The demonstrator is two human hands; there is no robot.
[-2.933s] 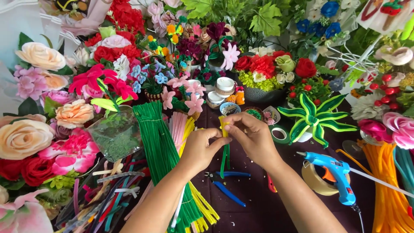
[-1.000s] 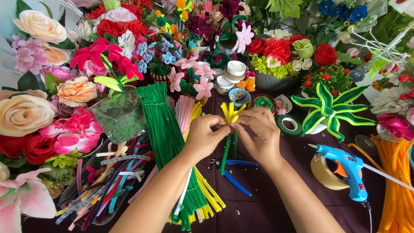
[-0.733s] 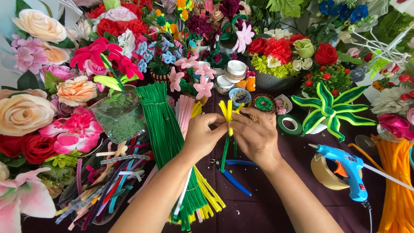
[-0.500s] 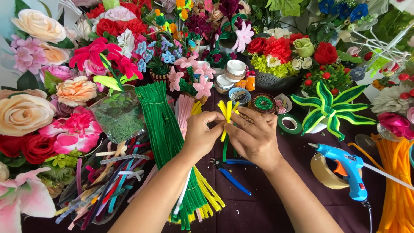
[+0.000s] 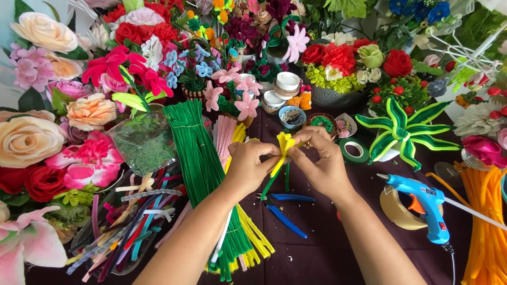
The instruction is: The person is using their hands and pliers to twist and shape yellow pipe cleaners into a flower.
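Note:
Over the middle of a dark purple table, both of my hands pinch a small yellow pipe-cleaner flower with a green stem hanging below it. My left hand grips it from the left, fingers curled around the loops. From the right, my right hand holds the petals with fingertips. Blue-handled pliers lie on the table just under my hands.
A long bundle of green pipe cleaners with pink and yellow ones lies to the left. A blue glue gun rests on a tape roll at right. Orange pipe cleaners, green floral tape and many artificial flowers ring the table.
The hands have kept hold of the yellow flower and shifted slightly, turning and reshaping its loops. The view has tilted a little since the oldest frame.

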